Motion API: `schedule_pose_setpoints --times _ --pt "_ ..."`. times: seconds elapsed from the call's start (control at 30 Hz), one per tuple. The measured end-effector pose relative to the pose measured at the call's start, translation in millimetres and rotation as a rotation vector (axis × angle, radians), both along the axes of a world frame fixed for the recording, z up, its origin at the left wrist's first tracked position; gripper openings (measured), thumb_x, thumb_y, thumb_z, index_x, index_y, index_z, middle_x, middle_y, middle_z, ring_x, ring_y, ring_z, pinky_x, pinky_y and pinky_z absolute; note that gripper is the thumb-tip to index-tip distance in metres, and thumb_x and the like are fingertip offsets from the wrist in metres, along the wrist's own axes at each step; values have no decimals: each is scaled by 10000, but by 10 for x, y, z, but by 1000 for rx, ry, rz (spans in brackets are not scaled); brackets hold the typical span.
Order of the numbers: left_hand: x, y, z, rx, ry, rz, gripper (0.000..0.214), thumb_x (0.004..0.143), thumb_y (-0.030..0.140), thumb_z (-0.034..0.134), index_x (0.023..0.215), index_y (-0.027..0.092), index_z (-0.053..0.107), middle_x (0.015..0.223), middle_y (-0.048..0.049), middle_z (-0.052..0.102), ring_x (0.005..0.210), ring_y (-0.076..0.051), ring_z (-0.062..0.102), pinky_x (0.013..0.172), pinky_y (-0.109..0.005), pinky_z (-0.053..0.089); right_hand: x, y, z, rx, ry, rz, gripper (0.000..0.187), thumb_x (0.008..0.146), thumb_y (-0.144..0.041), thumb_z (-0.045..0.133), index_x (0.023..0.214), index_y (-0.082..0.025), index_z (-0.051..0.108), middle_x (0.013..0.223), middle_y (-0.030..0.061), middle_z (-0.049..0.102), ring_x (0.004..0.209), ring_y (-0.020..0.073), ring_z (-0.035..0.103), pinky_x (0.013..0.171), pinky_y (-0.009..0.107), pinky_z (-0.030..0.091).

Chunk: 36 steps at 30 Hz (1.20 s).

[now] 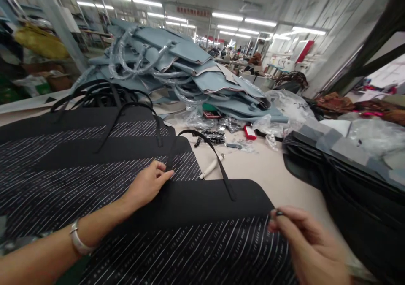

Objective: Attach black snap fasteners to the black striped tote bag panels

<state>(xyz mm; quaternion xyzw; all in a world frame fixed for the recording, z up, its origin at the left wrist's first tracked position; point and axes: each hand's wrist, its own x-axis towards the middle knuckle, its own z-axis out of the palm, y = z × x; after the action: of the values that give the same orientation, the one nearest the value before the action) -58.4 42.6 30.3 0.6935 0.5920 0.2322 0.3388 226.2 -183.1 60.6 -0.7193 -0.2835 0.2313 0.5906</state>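
Observation:
A black bag panel lies across the front, its lower part patterned with white slanted lines and lettering. A thin black bag handle arches from its top edge. My left hand, with a pale bracelet on the wrist, is closed at the handle's left end, thumb and forefinger together. At the panel's right edge, my right hand is closed in a pinch, slightly blurred. A small dark piece shows at its fingertips; its kind is unclear. More panels with handles overlap behind and to the left.
Light blue bag pieces with plastic-wrapped handles are heaped at the back. A white pen-like stick, a red-and-white item and small black parts lie on the table. Stacked black pieces stand right.

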Motion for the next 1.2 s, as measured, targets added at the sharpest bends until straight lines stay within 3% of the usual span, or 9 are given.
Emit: schedule_pose_setpoints --times 0.1,0.2,0.27,0.33,0.53,0.77,0.93,1.07,1.2 --pt "-56 92 143 101 56 -38 404 751 566 571 991 241 570 819 12 704 730 -200 636 693 -294 450 -467 268 -189 -50 18 319 260 746 -434 743 812 -182 739 702 44 694 649 182 649 624 272 543" --pt "43 107 250 -76 119 -274 354 767 575 562 852 246 660 679 33 663 651 -179 604 609 -271 425 -722 457 -387 -87 84 464 244 804 -413 696 841 -174 729 700 28 681 635 154 634 606 240 532" --pt "178 101 257 -196 196 -446 290 762 518 589 816 254 697 652 43 652 644 -172 600 583 -264 409 -763 504 -494 -113 155 485 260 821 -419 686 882 -168 713 715 24 679 642 153 647 608 243 549" --pt "321 116 234 -181 321 -555 231 793 431 578 879 271 721 721 37 681 701 -181 624 629 -274 418 -742 503 -562 -130 212 478 275 829 -423 686 920 -164 701 764 35 694 672 163 674 628 257 576" --pt "567 251 214 -122 471 -718 184 857 319 548 843 261 722 907 -8 708 915 -234 627 825 -322 425 -680 462 -571 -137 151 529 196 872 -357 652 896 -175 720 761 27 690 647 138 681 633 226 589" --pt "734 400 306 -295 587 -855 159 714 386 757 784 252 708 681 50 631 698 -173 594 666 -275 407 -639 490 -519 -135 78 629 142 896 -259 612 907 -195 739 856 36 682 662 122 676 565 205 593" --pt "865 467 380 -626 487 -1064 328 571 449 832 761 203 726 693 32 691 703 -173 625 644 -261 465 -627 483 -496 -138 40 637 127 891 -235 619 906 -196 739 788 22 692 602 110 680 524 182 586" --pt "870 420 284 -1077 260 -969 471 432 305 896 860 197 732 872 -27 768 788 -222 690 681 -305 563 -644 477 -499 -142 57 631 109 892 -229 626 909 -200 731 694 -3 684 536 99 661 514 178 581" --pt "862 393 148 -1209 264 -993 473 405 251 893 850 187 743 921 -73 777 812 -273 710 697 -367 598 -611 471 -466 -149 9 702 119 908 -214 610 944 -211 723 741 0 685 567 100 665 499 171 568"
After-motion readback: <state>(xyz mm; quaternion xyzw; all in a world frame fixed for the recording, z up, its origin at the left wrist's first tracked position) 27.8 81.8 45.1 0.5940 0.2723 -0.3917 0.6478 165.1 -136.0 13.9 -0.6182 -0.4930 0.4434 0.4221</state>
